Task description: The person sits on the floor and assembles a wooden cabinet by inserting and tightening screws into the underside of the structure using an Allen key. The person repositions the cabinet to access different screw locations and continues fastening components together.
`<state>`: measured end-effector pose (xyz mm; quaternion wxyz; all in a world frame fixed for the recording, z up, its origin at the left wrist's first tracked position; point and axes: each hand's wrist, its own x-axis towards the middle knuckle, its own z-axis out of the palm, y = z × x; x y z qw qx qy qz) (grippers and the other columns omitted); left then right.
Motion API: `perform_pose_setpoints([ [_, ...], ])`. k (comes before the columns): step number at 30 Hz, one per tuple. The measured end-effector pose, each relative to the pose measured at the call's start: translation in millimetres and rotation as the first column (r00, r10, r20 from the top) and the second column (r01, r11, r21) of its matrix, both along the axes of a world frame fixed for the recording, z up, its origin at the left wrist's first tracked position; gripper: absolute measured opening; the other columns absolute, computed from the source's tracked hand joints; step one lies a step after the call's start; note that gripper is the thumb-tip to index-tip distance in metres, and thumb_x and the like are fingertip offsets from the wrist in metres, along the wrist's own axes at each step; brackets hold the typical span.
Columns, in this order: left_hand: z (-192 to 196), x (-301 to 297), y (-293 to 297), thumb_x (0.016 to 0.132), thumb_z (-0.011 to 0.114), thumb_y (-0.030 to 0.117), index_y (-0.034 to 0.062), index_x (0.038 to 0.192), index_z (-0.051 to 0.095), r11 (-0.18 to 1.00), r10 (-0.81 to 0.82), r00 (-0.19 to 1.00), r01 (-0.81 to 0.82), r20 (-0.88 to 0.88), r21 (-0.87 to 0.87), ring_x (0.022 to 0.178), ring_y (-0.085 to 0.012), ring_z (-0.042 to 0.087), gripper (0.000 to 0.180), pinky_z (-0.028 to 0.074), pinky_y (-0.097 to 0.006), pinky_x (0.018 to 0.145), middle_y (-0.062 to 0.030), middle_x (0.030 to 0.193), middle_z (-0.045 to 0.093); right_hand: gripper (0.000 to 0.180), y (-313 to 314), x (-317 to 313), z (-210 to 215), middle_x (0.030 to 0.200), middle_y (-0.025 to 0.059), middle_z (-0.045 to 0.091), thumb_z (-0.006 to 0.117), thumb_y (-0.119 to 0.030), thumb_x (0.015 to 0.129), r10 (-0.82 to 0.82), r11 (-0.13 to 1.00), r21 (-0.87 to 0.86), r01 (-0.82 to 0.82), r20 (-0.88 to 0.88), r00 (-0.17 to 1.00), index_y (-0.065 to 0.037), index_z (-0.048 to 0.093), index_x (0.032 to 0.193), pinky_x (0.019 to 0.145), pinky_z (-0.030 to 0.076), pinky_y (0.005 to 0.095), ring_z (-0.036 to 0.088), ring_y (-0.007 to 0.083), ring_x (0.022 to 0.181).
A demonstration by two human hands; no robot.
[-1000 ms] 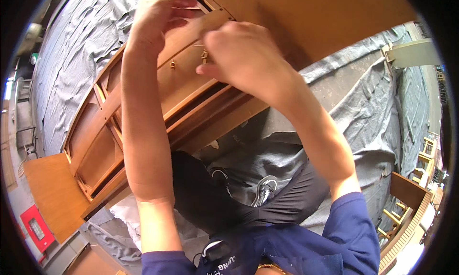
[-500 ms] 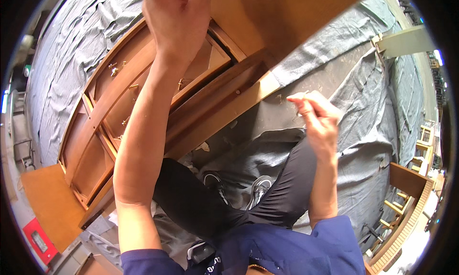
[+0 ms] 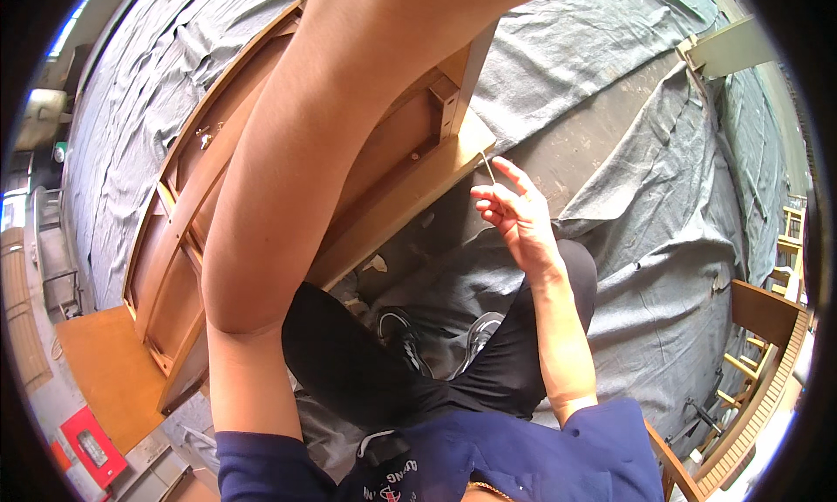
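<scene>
A thin metal rod (image 3: 487, 166) sticks up from the fingers of my right hand (image 3: 520, 218), its upper end close to the corner of the wooden furniture. Thumb and some fingers curl around it, while another finger extends. My left arm (image 3: 305, 144) crosses over the furniture and leaves at the top edge, so that hand is out of sight. Below the arm lies a brown wooden frame with a curved rail (image 3: 177, 232) and recessed panels. A narrow upright board (image 3: 472, 79) stands at its far right end. Small brass-coloured fittings (image 3: 206, 139) lie or stand on a panel.
Grey cloth (image 3: 671, 214) covers much of the floor, with a bare dark strip (image 3: 602, 109) showing. My legs and shoes (image 3: 405, 338) are close to the furniture's near edge. A flat board (image 3: 109, 362) and a red box (image 3: 93, 445) are at lower left. Slatted wooden furniture (image 3: 758, 406) stands right.
My left hand has gone beyond the top edge. The broad board at the top has swung to a narrow upright view. My right hand has moved left toward the furniture, showing the rod.
</scene>
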<state>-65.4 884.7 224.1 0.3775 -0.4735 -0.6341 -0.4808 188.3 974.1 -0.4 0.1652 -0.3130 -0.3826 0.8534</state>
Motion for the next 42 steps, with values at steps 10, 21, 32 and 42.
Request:
perform_pose_setpoints([
  [10, -27.8, -14.5, -18.0, 0.104, 0.082, 0.044, 0.0015, 0.165, 0.037, 1.000, 0.021, 1.000, -0.021, 0.021, -0.010, 0.132, -0.0290, 0.059, 0.087, 0.058, -0.046, 0.103, -0.0191, 0.147, 0.050, 0.030, -22.9, -24.8, 4.0, 0.107, 0.0140, 0.084, 0.069, -0.025, 0.116, 0.261, 0.905, 0.282, -0.317, 0.220, 0.940, 0.000, 0.076, 0.132, 0.079, 0.062, 0.0319, 0.079, 0.0180, 0.085],
  [21, -71.4, -26.5, -38.0, 0.104, 0.081, 0.044, 0.0018, 0.166, 0.037, 0.998, 0.042, 0.996, -0.039, 0.078, -0.046, 0.133, -0.0294, 0.059, 0.087, 0.057, -0.046, 0.103, -0.0192, 0.148, 0.049, 0.027, -9.9, -61.9, -4.6, 0.089, 0.0090, 0.076, 0.055, -0.007, 0.109, 0.182, 0.539, 0.766, -0.349, 0.298, 0.937, 0.000, 0.077, 0.124, 0.070, 0.054, 0.0312, 0.068, 0.0145, 0.074],
  [32, -105.0, -25.0, -57.7, 0.104, 0.081, 0.045, 0.0022, 0.166, 0.036, 0.993, 0.107, 0.982, -0.097, 0.153, -0.071, 0.133, -0.0298, 0.059, 0.088, 0.057, -0.047, 0.104, -0.0192, 0.149, 0.048, 0.020, -16.8, -66.0, -2.3, 0.089, 0.0151, 0.083, 0.065, -0.003, 0.106, 0.116, 0.612, 0.730, -0.305, 0.299, 0.947, 0.000, 0.076, 0.123, 0.076, 0.064, 0.0367, 0.082, 0.0244, 0.078],
  [42, -130.6, -26.6, -52.0, 0.104, 0.081, 0.045, 0.0025, 0.167, 0.036, 0.994, 0.109, 0.967, -0.108, 0.228, -0.015, 0.134, -0.0302, 0.058, 0.088, 0.057, -0.047, 0.105, -0.0193, 0.150, 0.048, 0.018, -33.8, -62.0, 2.7, 0.101, 0.0160, 0.086, 0.065, 0.002, 0.107, -0.046, 0.438, 0.836, -0.329, 0.387, 0.921, 0.003, 0.074, 0.123, 0.079, 0.067, 0.0332, 0.086, 0.0222, 0.086],
])
